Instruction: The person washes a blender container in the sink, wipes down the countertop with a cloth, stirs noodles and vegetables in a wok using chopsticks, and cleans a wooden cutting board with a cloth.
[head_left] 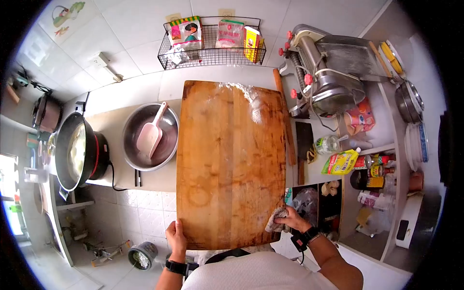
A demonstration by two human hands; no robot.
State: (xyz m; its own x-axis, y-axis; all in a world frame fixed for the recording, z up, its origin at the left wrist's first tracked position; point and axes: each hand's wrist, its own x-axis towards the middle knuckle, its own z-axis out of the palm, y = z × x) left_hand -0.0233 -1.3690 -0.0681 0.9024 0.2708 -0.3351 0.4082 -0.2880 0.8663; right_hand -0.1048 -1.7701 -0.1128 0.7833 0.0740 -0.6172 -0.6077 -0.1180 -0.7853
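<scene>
A large wooden cutting board [227, 159] lies on the counter, its near end jutting out toward my body. White flour [256, 113] is strewn near its far right corner. At the board's near left edge, my left hand [176, 237] grips the side with the thumb upward; its other fingers are partly hidden. My right hand [292, 220] is closed on a crumpled, stained cloth [276, 221], pressed against the near right edge. Left of the board, a steel bowl [166, 137] holds a pink scoop [151, 135].
A black wok [87, 162] stands at the left on a cooker. A wire rack [210, 55] with packets hangs on the wall behind. A metal noodle machine [333, 92] occupies the back right. A rolling pin [289, 140], jar [327, 144] and yellow pouch [341, 162] sit right.
</scene>
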